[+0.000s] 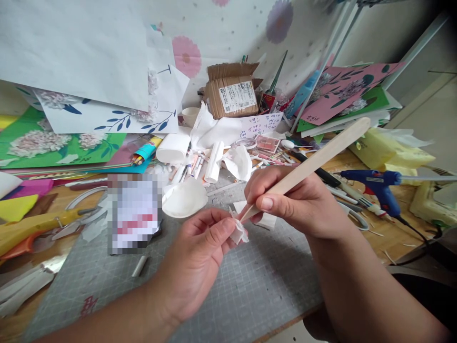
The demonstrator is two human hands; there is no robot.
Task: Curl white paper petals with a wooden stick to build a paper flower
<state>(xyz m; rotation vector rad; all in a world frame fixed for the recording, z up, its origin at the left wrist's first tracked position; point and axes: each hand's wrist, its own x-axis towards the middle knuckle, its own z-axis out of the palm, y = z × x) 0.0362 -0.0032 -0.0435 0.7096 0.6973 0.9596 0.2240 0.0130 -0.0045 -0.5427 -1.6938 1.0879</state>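
Note:
Near the middle of the view, my left hand [203, 252] pinches a small crumpled piece of white paper [240, 232] between thumb and fingers. My right hand [296, 200] is closed around a flat wooden stick [321, 155], which slants up to the right. The stick's lower end meets the white paper at my left fingertips. Both hands are above a grey cutting mat [257, 290]. Just beyond them sits a shallow white bowl [184, 197], and a small white roll [139, 266] lies on the mat to the left.
A blue glue gun [382, 183] lies at the right with its cord. Scissors with yellow handles [32, 231] are at the left. Behind the mat are markers, white paper pieces and an open cardboard box [232, 93]. Flower pictures [46, 143] stand on both sides.

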